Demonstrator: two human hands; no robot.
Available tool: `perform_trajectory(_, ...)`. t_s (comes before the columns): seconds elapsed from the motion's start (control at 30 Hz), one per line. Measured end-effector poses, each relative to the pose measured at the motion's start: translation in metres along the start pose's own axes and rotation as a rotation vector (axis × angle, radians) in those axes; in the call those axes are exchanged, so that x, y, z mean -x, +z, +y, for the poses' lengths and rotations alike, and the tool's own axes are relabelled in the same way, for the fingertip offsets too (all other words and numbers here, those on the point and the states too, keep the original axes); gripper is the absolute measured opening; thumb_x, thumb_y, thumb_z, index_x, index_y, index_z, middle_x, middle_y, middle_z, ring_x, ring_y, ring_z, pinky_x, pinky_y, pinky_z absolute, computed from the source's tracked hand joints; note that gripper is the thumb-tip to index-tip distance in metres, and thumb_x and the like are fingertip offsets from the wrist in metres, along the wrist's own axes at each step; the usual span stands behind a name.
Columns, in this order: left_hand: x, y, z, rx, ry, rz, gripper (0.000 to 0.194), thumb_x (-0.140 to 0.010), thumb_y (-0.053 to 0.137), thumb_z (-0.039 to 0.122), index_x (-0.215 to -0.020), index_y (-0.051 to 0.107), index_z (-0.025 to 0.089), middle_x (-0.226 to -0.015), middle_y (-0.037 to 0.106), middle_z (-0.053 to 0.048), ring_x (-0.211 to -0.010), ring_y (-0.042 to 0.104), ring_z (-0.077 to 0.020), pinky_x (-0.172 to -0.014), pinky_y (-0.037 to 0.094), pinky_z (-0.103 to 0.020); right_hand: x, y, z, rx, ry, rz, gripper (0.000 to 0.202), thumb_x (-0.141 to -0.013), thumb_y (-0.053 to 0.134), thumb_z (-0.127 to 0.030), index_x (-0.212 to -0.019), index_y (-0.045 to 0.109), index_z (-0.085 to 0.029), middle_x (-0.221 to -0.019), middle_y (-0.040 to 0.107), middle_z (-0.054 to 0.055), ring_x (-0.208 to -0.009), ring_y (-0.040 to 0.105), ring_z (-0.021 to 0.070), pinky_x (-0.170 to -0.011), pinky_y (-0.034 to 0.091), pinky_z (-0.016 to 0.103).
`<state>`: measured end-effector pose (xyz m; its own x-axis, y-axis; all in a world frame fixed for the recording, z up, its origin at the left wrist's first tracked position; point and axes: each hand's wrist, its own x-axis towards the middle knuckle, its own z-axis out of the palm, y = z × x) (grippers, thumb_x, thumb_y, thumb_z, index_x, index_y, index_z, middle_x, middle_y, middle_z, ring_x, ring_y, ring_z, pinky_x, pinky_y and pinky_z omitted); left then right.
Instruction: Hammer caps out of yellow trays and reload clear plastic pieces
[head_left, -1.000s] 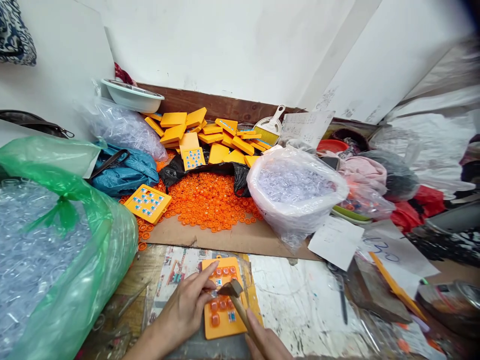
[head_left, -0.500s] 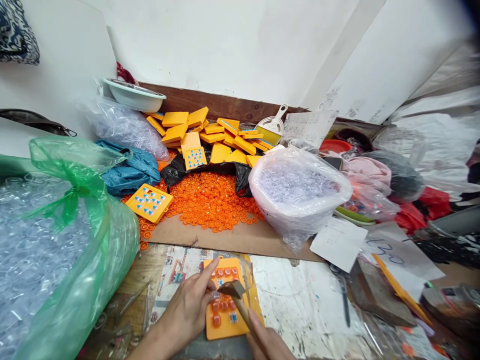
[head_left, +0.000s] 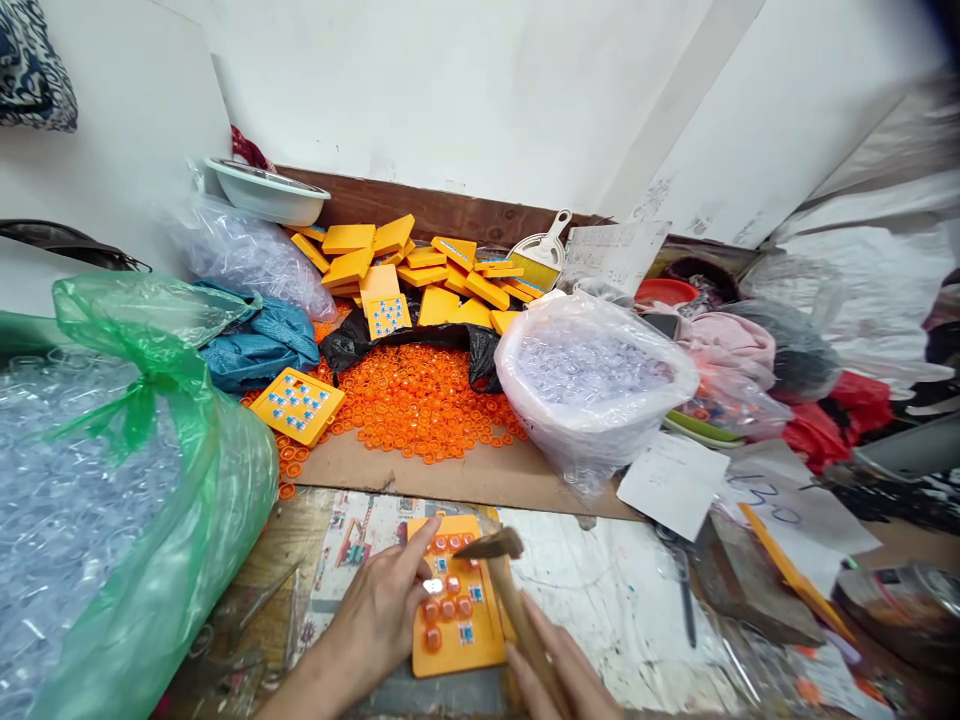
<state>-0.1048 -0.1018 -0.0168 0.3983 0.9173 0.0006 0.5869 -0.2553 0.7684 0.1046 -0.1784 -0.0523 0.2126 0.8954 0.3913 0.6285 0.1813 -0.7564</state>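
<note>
A yellow plastic board (head_left: 450, 660) lies in front of me, with several raised orange caps (head_left: 448, 608) on it and a few small blue-and-white printed squares between them. My left hand (head_left: 379, 610) steadies its left side, the index finger stretched along the upper left edge and the other fingers bent. Beside the thumb is a small shiny white spot (head_left: 433, 585); I cannot tell what it is. Wrapped round the wooden handle of a hammer (head_left: 517, 610), my right hand (head_left: 566, 665) is at the lower right. The hammer's head hangs over the board's upper right part.
Behind the board lies a heap of orange rings (head_left: 420, 400) on cardboard. Beyond it are stacked yellow boards (head_left: 450, 280). A green bag (head_left: 225, 520) of clear pieces stands left, a white bag (head_left: 592, 440) of clear pieces right. Scissors (head_left: 686, 590) lie at right.
The hammer has risen off the board's middle and swung right, its head turned, uncovering more caps. My left hand stays in place on the board.
</note>
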Motion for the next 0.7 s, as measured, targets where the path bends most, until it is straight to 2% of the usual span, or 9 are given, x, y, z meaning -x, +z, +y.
perform_trajectory(0.07,-0.001,0.001,-0.002,0.046,-0.027,0.011,0.066,-0.075,0.040,0.004,-0.140,0.042,0.013,-0.087,0.070,-0.007,-0.080,0.064,-0.0223,-0.077,0.051,-0.036,-0.016,0.000,0.006,-0.019,0.147,-0.029,0.042,-0.090,0.052,-0.041,-0.126,0.060,-0.022,-0.101,0.072,0.006,-0.087,0.070,0.0208,-0.064,0.057,0.022)
perform_trajectory(0.13,-0.001,0.002,-0.004,0.129,-0.061,0.028,0.064,-0.074,0.043,0.005,-0.137,0.046,0.015,-0.086,0.070,-0.006,-0.077,0.065,-0.0195,-0.076,0.052,-0.032,-0.034,0.001,0.014,0.029,0.245,-0.104,0.046,-0.090,0.050,-0.042,-0.129,0.058,-0.018,-0.099,0.073,0.007,-0.085,0.070,0.0229,-0.065,0.058,0.027)
perform_trajectory(0.2,0.001,0.002,-0.007,0.223,-0.107,0.059,0.061,-0.073,0.045,0.006,-0.133,0.051,0.016,-0.087,0.070,-0.006,-0.074,0.065,-0.0170,-0.072,0.053,-0.028,-0.049,0.001,0.020,0.078,0.270,-0.167,0.046,-0.089,0.049,-0.041,-0.127,0.059,-0.018,-0.096,0.073,0.007,-0.083,0.070,0.0235,-0.066,0.058,0.030)
perform_trajectory(0.3,0.008,0.004,-0.016,0.258,-0.150,0.198,0.044,-0.078,0.048,0.014,-0.119,0.063,0.017,-0.093,0.072,-0.009,-0.078,0.067,-0.0185,-0.074,0.056,-0.029,-0.060,-0.001,0.020,0.138,0.219,-0.191,0.044,-0.086,0.050,-0.040,-0.122,0.064,-0.018,-0.106,0.069,0.011,-0.094,0.066,0.0280,-0.080,0.055,0.040)
perform_trajectory(0.37,0.015,0.008,-0.023,0.186,-0.136,0.321,0.035,-0.083,0.049,0.023,-0.113,0.068,0.019,-0.105,0.072,-0.011,-0.094,0.067,-0.0239,-0.087,0.054,-0.037,-0.059,-0.002,0.013,0.181,0.174,-0.191,0.041,-0.084,0.050,-0.041,-0.116,0.068,-0.021,-0.115,0.064,0.014,-0.105,0.060,0.0327,-0.089,0.049,0.049)
perform_trajectory(0.47,0.023,0.023,-0.031,0.086,-0.141,0.394,0.037,-0.086,0.051,0.030,-0.118,0.066,0.024,-0.125,0.065,-0.010,-0.122,0.053,-0.0328,-0.104,0.039,-0.053,-0.048,0.002,0.001,0.348,0.021,-0.245,0.030,-0.086,0.051,-0.040,-0.102,0.073,-0.027,-0.122,0.063,0.011,-0.111,0.054,0.0367,-0.090,0.045,0.055)
perform_trajectory(0.53,0.024,0.035,-0.029,0.115,-0.182,0.428,0.040,-0.087,0.050,0.031,-0.124,0.062,0.024,-0.134,0.058,-0.010,-0.130,0.045,-0.0348,-0.110,0.027,-0.058,-0.039,0.010,-0.004,0.503,-0.093,-0.265,0.028,-0.088,0.051,-0.039,-0.100,0.073,-0.025,-0.123,0.064,0.011,-0.110,0.056,0.0380,-0.087,0.046,0.056)
perform_trajectory(0.63,0.019,0.047,-0.014,0.347,-0.266,0.494,0.044,-0.083,0.058,0.035,-0.125,0.061,0.021,-0.137,0.055,-0.012,-0.133,0.042,-0.0352,-0.115,0.018,-0.055,-0.026,0.025,0.000,0.591,-0.138,-0.193,0.034,-0.090,0.049,-0.043,-0.098,0.073,-0.022,-0.125,0.064,0.014,-0.108,0.058,0.0411,-0.081,0.048,0.059)
perform_trajectory(0.7,0.012,0.048,0.001,0.626,-0.327,0.559,0.058,-0.076,0.068,0.040,-0.129,0.056,0.022,-0.138,0.054,-0.013,-0.130,0.045,-0.0349,-0.112,0.031,-0.049,-0.020,0.032,0.003,0.526,-0.132,-0.125,0.038,-0.091,0.045,-0.048,-0.099,0.073,-0.023,-0.124,0.064,0.015,-0.109,0.059,0.0405,-0.080,0.050,0.058)
